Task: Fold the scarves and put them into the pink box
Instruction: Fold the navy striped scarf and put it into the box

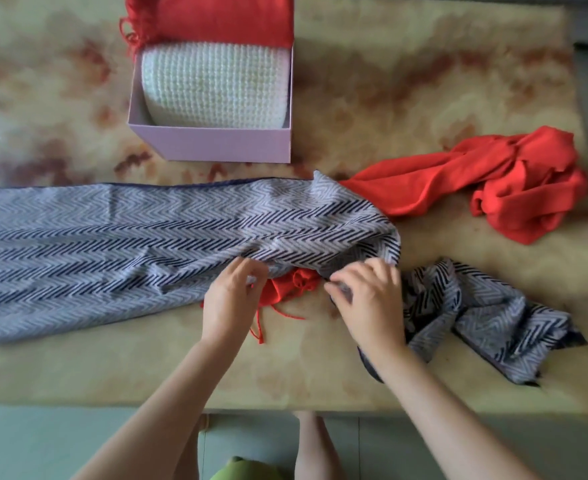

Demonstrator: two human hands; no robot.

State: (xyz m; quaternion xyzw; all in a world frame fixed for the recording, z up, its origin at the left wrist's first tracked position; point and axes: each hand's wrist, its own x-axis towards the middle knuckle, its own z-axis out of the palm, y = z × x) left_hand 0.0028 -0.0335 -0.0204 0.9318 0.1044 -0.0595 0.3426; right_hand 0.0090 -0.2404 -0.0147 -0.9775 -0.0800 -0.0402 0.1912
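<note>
Head view: the step in hand looks like straightening the grey scarf (112, 237) ahead of its first fold. It lies on the table (389, 81) just in front of the pink box (216, 147). It runs flat far out to the box's left and bunches into a crumpled heap to the front right.

The left hand (230, 296) pinches the scarf's near edge, in front of the box. The right hand (365, 296), to the box's front right, has its fingers curled into the gathered cloth.

The scarf is thin and limp, woven in a dark and pale zigzag. A loose red scarf (493, 181), smooth and rumpled, lies to the box's right. One end seems to pass under the grey cloth, though blur makes that uncertain.

Inside the box sits a thick white scarf (213, 88), chunky-knit and rounded. A folded fringed scarf (216, 19) in red lies at the far end.

The next move calls for pulling the bunched end out flat, clear of the red cloth.
</note>
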